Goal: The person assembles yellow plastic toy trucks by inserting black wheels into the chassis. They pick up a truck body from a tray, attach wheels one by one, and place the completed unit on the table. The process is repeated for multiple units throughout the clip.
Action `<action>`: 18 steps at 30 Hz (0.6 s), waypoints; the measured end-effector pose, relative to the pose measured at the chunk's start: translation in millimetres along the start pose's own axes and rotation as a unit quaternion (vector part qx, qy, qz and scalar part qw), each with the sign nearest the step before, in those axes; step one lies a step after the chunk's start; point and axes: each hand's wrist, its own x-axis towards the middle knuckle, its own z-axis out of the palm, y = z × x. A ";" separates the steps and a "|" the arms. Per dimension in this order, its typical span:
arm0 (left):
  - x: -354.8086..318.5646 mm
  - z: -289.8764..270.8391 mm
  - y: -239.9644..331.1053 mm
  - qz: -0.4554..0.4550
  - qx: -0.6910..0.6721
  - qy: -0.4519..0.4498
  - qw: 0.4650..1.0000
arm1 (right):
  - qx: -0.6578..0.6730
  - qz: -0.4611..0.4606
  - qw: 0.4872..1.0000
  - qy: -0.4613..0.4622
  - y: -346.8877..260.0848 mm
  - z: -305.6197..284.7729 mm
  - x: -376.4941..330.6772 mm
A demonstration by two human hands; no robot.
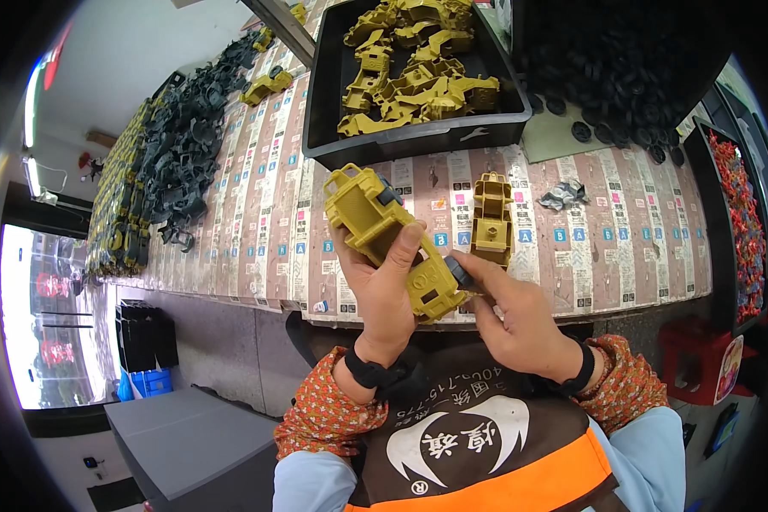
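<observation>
My left hand (380, 294) is wrapped round a yellow plastic toy truck body (369, 209), its thumb pressed on the side. The truck is held tilted above the table's near edge. My right hand (512, 316) pinches a small black wheel (459, 271) against the truck's lower right side. Another black wheel (390, 191) sits at the truck's upper right side. Just beyond my right fingers, a second yellow truck body (491, 224) lies on the table, no wheels visible on it.
A black bin (418, 143) of yellow truck parts stands at the back of the table (256, 222). Loose black wheels (623, 128) are heaped at far right, by crumpled foil (563, 195). Dark grey parts (183, 145) pile up left. A tray (700, 162) of red and blue pieces stands right.
</observation>
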 end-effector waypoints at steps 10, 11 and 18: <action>-18.4 4.3 -5.5 0.071 0.047 -0.067 0.994 | 0.110 0.055 0.992 -0.026 2.2 10.3 -16.0; -19.9 5.0 -3.8 0.070 0.028 -0.069 0.995 | 0.108 0.063 0.992 -0.025 -0.6 10.0 -14.7; -4.1 3.0 17.6 -0.058 0.119 -0.160 0.978 | -0.159 -0.015 0.985 -0.063 -0.5 -37.9 20.5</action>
